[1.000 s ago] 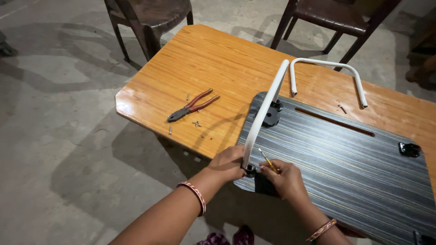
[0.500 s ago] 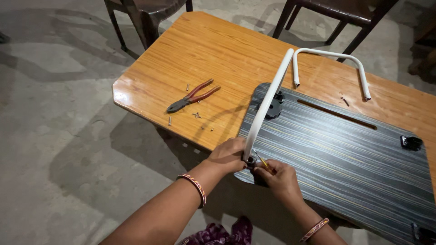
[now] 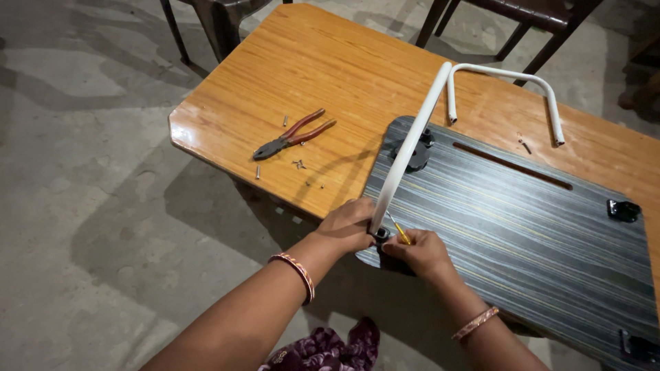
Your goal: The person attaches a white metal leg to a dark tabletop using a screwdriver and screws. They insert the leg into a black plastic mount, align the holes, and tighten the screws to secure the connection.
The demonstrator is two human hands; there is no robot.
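Both hands work at the near corner of the dark striped board point(image 3: 522, 227), right at its rounded edge, with bare concrete floor point(image 3: 89, 227) open below and to the left of them; beyond the left hand point(image 3: 347, 225) the wooden table point(image 3: 330, 69) runs clear up to its far edge, where dark chair legs stand. The left hand is closed around the lower end of the white bent tube point(image 3: 411, 141), which slants away over the board; the right hand point(image 3: 423, 253) pinches a thin yellow-handled screwdriver point(image 3: 399, 232) at the tube's foot; red-handled pliers point(image 3: 292, 135) and loose screws point(image 3: 300, 164) lie well left of the hands.
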